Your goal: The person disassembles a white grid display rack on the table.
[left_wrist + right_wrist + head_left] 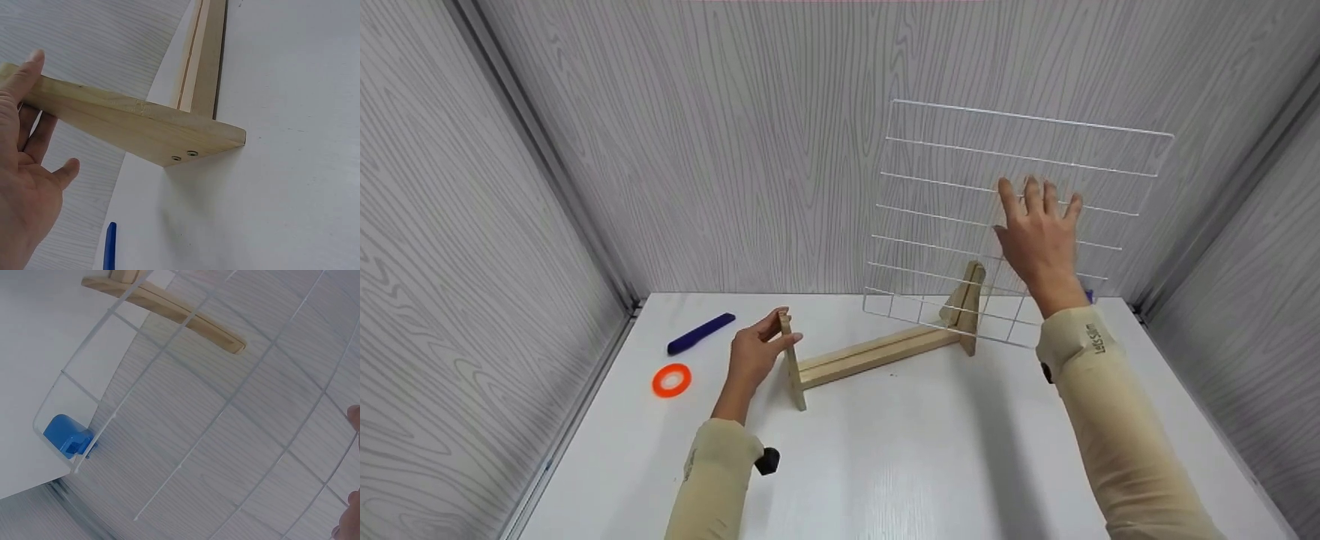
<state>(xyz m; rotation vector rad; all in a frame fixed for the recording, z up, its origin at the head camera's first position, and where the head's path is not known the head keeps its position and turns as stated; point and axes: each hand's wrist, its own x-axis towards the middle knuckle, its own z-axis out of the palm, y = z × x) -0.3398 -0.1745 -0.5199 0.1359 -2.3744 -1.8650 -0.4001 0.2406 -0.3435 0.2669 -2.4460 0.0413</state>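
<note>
The left hand [757, 349] grips the top end of the left upright of a wooden stand [877, 356], its fingers and thumb closed in on the edge of the board. The stand is at the middle of the white table [877, 457], running slantwise from near left to far right. It is pale, plain wood with visible grain: a long bar with a groove along its upper face joins two end boards, and the right one carries a slot down its sloping face. In the left wrist view, two screw heads (small and round, side by side) show low on the outer face of the left board. The right hand [1039, 244] lies against a wire rack [934, 214] with its fingers spread wide; I cannot tell whether the tips hook round any wire. The rack is a flat rectangle of thin, whitish wires crossing in a grid, raised and tilted above the right end of the stand; whether the two touch, I cannot tell. On the left of the table lie a dark blue stick [701, 335] and an orange ring [671, 380], just apart. A blue object [64, 436] shows near a corner of the rack.
</note>
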